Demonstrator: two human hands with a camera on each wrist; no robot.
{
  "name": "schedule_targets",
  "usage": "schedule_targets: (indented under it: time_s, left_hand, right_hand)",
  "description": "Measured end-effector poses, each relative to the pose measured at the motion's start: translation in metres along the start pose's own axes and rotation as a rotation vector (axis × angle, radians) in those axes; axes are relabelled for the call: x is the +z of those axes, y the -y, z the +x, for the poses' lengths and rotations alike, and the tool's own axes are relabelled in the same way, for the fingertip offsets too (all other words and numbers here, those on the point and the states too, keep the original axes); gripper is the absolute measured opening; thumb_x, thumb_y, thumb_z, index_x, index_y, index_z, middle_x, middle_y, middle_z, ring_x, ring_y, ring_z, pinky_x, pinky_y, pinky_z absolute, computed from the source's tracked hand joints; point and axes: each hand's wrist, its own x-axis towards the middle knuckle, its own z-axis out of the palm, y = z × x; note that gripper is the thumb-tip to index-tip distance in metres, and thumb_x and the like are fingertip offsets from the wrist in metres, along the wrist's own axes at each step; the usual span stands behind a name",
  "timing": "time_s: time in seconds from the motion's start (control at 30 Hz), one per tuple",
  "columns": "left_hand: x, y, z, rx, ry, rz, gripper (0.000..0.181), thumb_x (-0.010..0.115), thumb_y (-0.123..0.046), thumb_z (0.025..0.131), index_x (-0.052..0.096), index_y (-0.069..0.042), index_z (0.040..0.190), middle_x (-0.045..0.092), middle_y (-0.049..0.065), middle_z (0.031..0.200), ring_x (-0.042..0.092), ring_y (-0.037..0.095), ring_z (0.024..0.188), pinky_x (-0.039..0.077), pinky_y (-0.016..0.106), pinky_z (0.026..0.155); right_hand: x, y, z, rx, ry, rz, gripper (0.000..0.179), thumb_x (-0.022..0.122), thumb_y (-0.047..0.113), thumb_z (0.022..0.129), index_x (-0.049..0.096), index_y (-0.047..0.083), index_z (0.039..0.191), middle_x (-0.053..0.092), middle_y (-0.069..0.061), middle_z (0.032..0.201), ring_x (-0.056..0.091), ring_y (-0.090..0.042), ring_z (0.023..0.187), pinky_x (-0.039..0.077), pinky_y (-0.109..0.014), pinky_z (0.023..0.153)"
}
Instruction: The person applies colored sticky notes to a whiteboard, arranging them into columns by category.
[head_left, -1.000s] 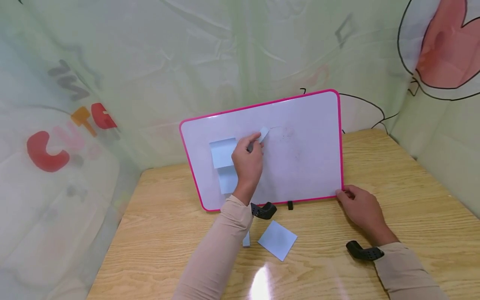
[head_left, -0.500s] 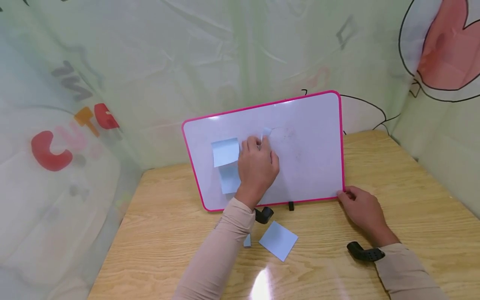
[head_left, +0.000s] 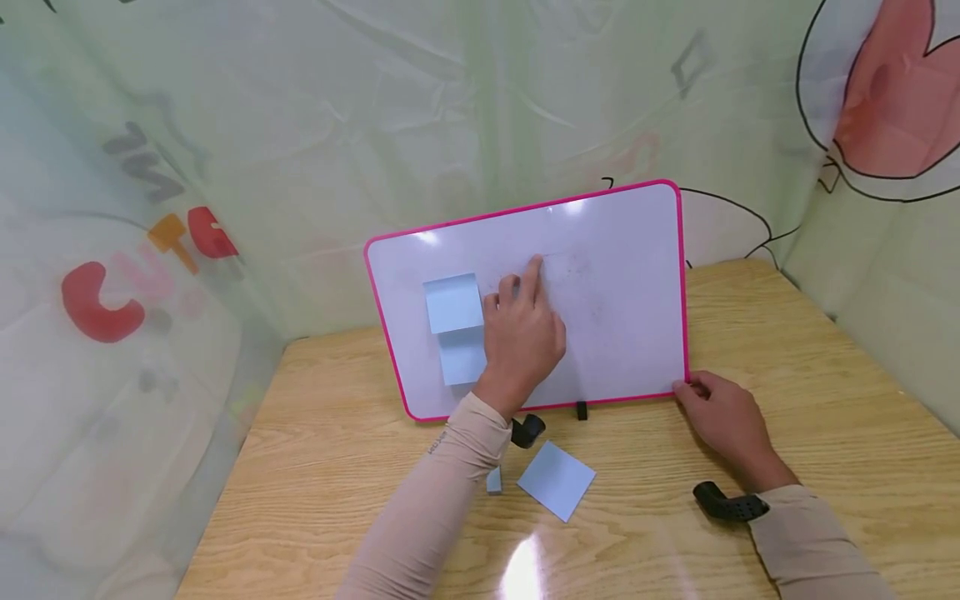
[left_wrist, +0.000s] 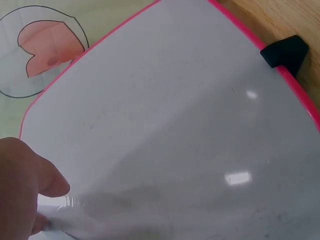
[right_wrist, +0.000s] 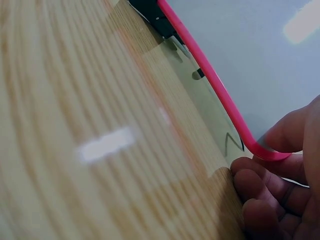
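A whiteboard (head_left: 622,308) with a pink frame leans back on the table. My left hand (head_left: 522,342) lies over its middle, index finger stretched up with the tip at the surface. A scrap of pale blue paper (head_left: 516,291) peeks out between those fingers; the rest is hidden. Just left of this hand, two pale blue sticky notes, an upper one (head_left: 452,304) and a lower one (head_left: 461,358), are stuck on the board, the upper overlapping the lower. My right hand (head_left: 723,421) pinches the board's lower right corner, thumb on the front in the right wrist view.
A black stand foot (head_left: 582,411) grips the board's bottom edge. In front, a blue square note (head_left: 557,481) lies on the wooden table (head_left: 637,542), with a small blue piece (head_left: 494,481) beside my left sleeve. A printed cloth (head_left: 375,125) hangs behind.
My left hand has turned from pinching a blue sticky note to lying over it, then slid slightly right and up with the index finger extended. The right hand has stayed at the corner.
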Motion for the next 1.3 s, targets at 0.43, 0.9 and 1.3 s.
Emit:
schedule_targets:
  time_s: [0.43,0.9,1.3]
  left_hand:
    - [0.002,-0.01,-0.002,-0.108,-0.023,-0.206,0.062,0.059,-0.03,0.092,0.048,0.001,0.144,0.033,0.014,0.153,0.04,0.027,0.123,0.046,0.04,0.086]
    - [0.002,-0.009,0.002,-0.178,-0.098,-0.245,0.049,0.06,-0.027,0.093,0.06,-0.008,0.138,0.045,0.011,0.143,0.047,0.026,0.116,0.047,0.038,0.085]
    - [0.002,-0.005,-0.003,-0.056,-0.014,0.013,0.064,0.054,-0.04,0.095,0.045,-0.009,0.151,0.034,0.004,0.158,0.036,0.027,0.133,0.037,0.046,0.099]
  right_hand:
    - [-0.001,-0.001,0.001,0.003,0.003,-0.008,0.047,0.052,0.035,0.103,0.063,-0.008,0.118,0.068,-0.018,0.095,0.056,-0.028,0.08,0.041,-0.035,0.066]
    - [-0.002,0.001,0.001,-0.002,0.0,0.0,0.047,0.053,0.035,0.103,0.064,-0.008,0.118,0.069,-0.019,0.096,0.058,-0.029,0.081,0.042,-0.036,0.066]
    - [0.001,-0.001,0.0,0.013,0.006,-0.005,0.049,0.052,0.035,0.104,0.062,-0.01,0.121,0.068,-0.02,0.097,0.056,-0.029,0.08,0.041,-0.035,0.065]
